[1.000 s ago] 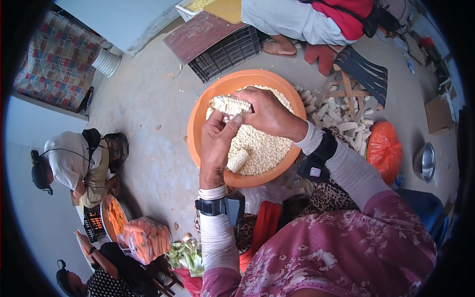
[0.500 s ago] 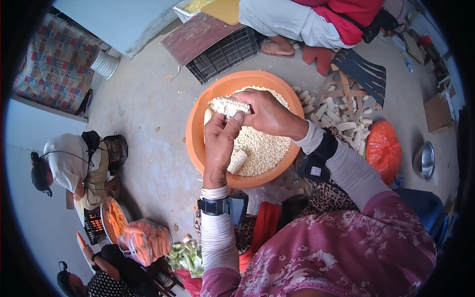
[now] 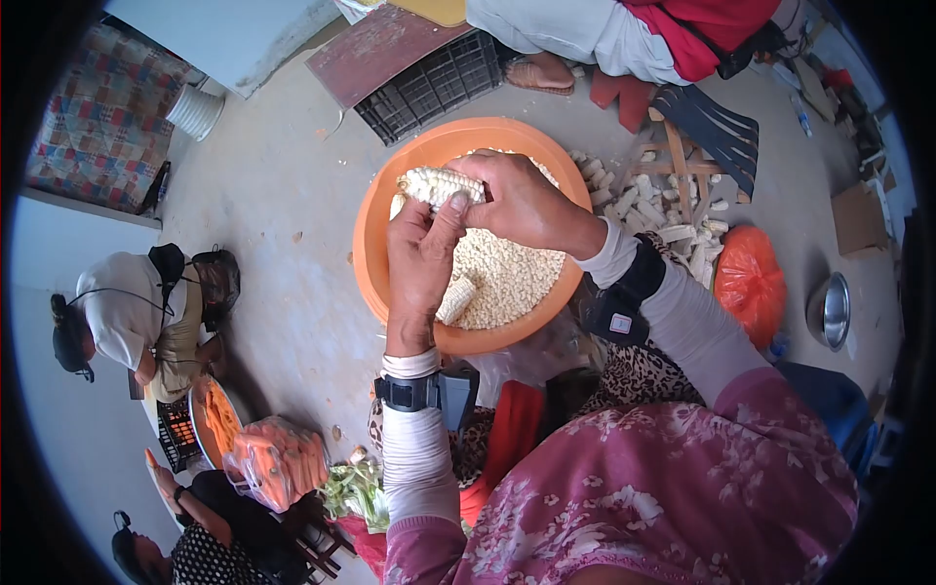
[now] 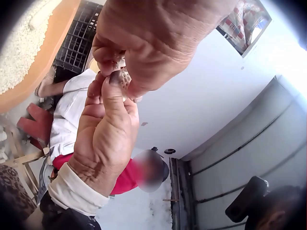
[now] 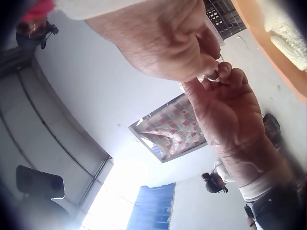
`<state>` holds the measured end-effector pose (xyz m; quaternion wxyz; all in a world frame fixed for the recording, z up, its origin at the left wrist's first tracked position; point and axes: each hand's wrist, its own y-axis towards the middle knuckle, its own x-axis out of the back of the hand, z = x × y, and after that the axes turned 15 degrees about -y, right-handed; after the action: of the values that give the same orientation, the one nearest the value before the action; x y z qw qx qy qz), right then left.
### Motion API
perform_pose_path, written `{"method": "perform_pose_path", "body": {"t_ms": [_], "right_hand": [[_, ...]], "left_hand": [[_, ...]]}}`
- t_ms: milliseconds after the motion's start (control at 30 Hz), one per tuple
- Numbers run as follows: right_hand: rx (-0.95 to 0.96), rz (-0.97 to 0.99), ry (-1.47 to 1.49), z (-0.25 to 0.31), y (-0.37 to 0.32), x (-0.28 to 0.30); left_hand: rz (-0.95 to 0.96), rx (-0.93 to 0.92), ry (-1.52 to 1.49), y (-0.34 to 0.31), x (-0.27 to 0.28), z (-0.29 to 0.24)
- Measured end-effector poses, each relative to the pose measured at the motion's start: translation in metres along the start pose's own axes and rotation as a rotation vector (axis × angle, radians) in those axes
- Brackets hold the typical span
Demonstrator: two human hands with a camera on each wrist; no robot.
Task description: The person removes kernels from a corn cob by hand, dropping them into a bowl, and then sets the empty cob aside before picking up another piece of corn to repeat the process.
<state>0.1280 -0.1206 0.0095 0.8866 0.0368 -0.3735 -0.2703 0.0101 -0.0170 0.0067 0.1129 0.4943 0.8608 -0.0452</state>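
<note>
A pale corn cob point(image 3: 441, 183) is held above an orange basin point(image 3: 370, 258) of loose kernels point(image 3: 512, 263). My left hand point(image 3: 421, 258) grips its near side, thumb laid along it. The right hand point(image 3: 522, 200) curls round the cob's right end. In the left wrist view the left hand point(image 4: 158, 43) and right hand point(image 4: 108, 127) meet, a bit of cob point(image 4: 125, 79) between them. The right wrist view shows the right hand point(image 5: 158, 43) against the left hand point(image 5: 232, 112), the cob mostly hidden. Another cob point(image 3: 455, 298) lies on the kernels.
Stripped cobs point(image 3: 648, 205) lie on the floor right of the basin, near a wooden stool with black straps point(image 3: 717, 136) and a red bag point(image 3: 749, 283). A black crate point(image 3: 429, 88) stands beyond the basin. Seated people, carrots in a bag point(image 3: 278, 463) and a metal bowl point(image 3: 834, 310) surround the area.
The head view has shifted slightly, so the basin and hands appear a little higher and further left. Both hands still grip the same cob, in nearly the same pose.
</note>
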Motion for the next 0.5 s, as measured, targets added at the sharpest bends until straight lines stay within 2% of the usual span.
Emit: {"method": "perform_pose_path", "body": {"t_ms": [33,100,133,233,300,400,433,500], "right_hand": [[-0.006,0.008,0.004,-0.005,0.002,-0.002],[-0.041,0.069,0.23,-0.013,0.004,-0.005],[-0.026,0.068,0.163,-0.014,0.004,-0.003],[-0.022,0.077,0.193,-0.012,0.004,0.004],[-0.046,0.037,0.206,-0.013,0.003,0.004],[0.035,-0.115,0.065,-0.013,0.001,0.006],[0.037,-0.114,0.065,-0.013,0.001,0.007],[0.093,-0.155,-0.053,-0.013,0.001,0.008]], "left_hand": [[-0.006,0.009,-0.003,0.001,0.001,0.0],[0.056,-0.009,-0.031,-0.001,0.002,0.0],[0.07,0.073,-0.028,-0.003,0.006,-0.003],[0.064,0.075,-0.142,-0.003,0.004,-0.004],[0.083,0.094,-0.116,-0.006,0.007,-0.01],[-0.004,0.097,0.11,-0.008,0.012,-0.009],[-0.006,0.096,0.109,-0.008,0.016,-0.009],[-0.12,0.221,-0.029,-0.007,0.023,-0.01]]}}
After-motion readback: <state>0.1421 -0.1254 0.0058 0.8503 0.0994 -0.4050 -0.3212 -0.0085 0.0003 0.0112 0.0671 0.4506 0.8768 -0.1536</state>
